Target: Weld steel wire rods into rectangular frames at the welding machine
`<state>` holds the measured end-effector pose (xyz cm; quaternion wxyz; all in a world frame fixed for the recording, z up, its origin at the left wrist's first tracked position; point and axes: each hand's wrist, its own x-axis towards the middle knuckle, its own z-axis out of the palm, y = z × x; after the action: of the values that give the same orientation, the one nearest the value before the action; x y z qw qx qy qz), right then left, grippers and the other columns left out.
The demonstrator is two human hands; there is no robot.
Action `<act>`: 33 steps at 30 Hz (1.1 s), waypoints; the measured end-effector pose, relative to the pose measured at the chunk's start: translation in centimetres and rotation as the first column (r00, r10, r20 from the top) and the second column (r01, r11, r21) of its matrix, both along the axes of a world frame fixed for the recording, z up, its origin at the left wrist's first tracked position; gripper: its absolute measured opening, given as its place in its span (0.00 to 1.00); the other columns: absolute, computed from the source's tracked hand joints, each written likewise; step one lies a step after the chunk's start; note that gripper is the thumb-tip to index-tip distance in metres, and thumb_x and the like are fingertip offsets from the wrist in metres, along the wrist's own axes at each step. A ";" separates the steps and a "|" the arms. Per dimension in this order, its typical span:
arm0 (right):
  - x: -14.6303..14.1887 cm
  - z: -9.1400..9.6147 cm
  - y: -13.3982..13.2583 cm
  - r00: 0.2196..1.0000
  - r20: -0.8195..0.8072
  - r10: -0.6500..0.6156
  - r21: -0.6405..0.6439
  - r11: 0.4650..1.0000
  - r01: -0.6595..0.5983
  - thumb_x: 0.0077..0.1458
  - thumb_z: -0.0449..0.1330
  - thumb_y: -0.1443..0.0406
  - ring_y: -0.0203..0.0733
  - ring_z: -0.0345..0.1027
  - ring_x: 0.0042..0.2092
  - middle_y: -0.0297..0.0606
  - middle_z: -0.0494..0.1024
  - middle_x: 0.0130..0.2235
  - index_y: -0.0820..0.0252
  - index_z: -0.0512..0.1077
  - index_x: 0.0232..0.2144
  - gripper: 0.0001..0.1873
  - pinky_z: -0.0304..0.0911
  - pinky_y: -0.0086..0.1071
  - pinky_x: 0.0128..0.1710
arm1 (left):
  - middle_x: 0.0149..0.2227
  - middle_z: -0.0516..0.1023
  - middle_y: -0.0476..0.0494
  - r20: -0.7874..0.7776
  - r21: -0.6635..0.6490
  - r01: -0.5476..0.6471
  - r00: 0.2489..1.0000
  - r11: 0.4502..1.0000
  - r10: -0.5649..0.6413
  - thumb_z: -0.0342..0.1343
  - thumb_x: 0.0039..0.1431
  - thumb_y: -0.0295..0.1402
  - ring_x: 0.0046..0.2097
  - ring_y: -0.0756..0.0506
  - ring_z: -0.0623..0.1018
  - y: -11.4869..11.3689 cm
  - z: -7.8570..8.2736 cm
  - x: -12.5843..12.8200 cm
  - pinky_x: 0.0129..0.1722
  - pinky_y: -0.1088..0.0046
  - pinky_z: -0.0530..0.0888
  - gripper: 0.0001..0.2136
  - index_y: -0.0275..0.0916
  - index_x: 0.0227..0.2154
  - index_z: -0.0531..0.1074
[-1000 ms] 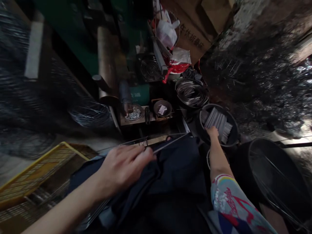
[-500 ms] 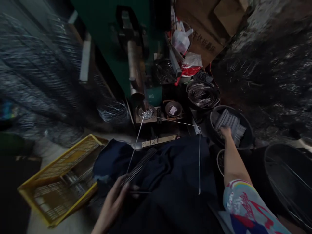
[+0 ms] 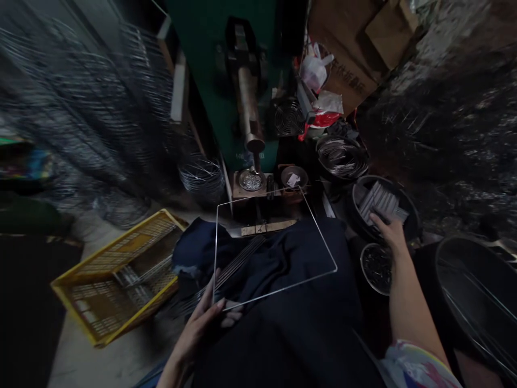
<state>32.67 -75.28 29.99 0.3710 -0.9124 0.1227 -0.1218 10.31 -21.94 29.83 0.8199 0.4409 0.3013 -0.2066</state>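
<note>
My left hand is closed on the near left corner of a thin rectangular wire frame, which is tilted up above my dark-clothed lap. A bundle of straight wire rods lies behind the same hand, slanting across the cloth. Its lower fingers are partly in shadow. On the right, my right hand reaches into a round black tub, its fingers on a stack of grey metal strips. The fingertips there are dark and partly hidden.
Ahead stands a green machine with a metal arm above a small dish. A yellow crate is at left. Coiled wire, a small tub of dark pieces and a large black container stand at right.
The wire frame has come away from the machine's dish and turned, with a corner now in my left hand. My right hand stays at the tub. The view has shifted.
</note>
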 end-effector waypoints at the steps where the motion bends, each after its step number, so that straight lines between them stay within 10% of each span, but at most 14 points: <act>1: -0.7 1.0 0.8 0.999 -0.023 0.025 -0.063 0.998 -0.027 0.47 0.65 0.47 0.52 0.72 0.50 0.46 0.80 0.46 0.63 0.76 0.49 0.32 0.66 0.45 0.53 | 0.38 0.83 0.40 0.007 -0.007 -0.030 1.000 1.000 0.030 0.66 0.52 0.33 0.35 0.39 0.83 -0.2 0.1 -0.2 0.32 0.70 0.77 0.50 0.52 0.69 0.36; 9: -4.9 8.3 11.6 0.897 -0.015 0.441 -0.148 0.886 -0.439 0.54 0.63 0.51 0.51 0.68 0.56 0.40 0.75 0.54 0.54 0.71 0.56 0.29 0.61 0.44 0.60 | 0.34 0.82 0.39 0.114 -0.033 -0.101 0.988 0.994 0.104 0.65 0.53 0.33 0.33 0.42 0.82 -1.4 0.4 -0.2 0.32 0.73 0.76 0.52 0.48 0.68 0.30; 14: -7.1 7.8 17.8 0.645 -0.034 0.764 -0.214 0.625 -0.751 0.58 0.62 0.55 0.51 0.63 0.60 0.40 0.71 0.58 0.53 0.66 0.60 0.29 0.61 0.47 0.60 | 0.36 0.82 0.40 0.125 -0.045 -0.091 0.987 0.995 0.096 0.65 0.54 0.33 0.34 0.42 0.82 -1.5 0.5 -0.2 0.33 0.73 0.76 0.51 0.51 0.68 0.31; 18: -7.4 6.5 19.7 0.554 -0.081 0.829 -0.268 0.517 -0.813 0.59 0.61 0.57 0.51 0.60 0.62 0.41 0.71 0.59 0.53 0.62 0.62 0.30 0.61 0.48 0.60 | 0.36 0.82 0.39 0.122 -0.002 -0.080 0.989 0.997 0.080 0.63 0.56 0.34 0.34 0.42 0.82 -1.3 0.6 -0.3 0.32 0.72 0.75 0.50 0.50 0.68 0.29; 33: -7.5 4.9 20.8 0.540 -0.155 0.827 -0.293 0.484 -0.825 0.58 0.62 0.58 0.50 0.61 0.62 0.42 0.72 0.58 0.53 0.64 0.61 0.29 0.62 0.48 0.58 | 0.34 0.82 0.41 0.157 -0.039 -0.082 0.984 0.996 0.087 0.63 0.55 0.36 0.33 0.43 0.81 -0.9 0.4 -0.2 0.32 0.72 0.74 0.48 0.55 0.68 0.33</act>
<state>25.14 -54.51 34.88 0.2251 -0.9066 -0.3536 0.0493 10.13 -22.80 30.24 0.8563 0.4292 0.2502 -0.1410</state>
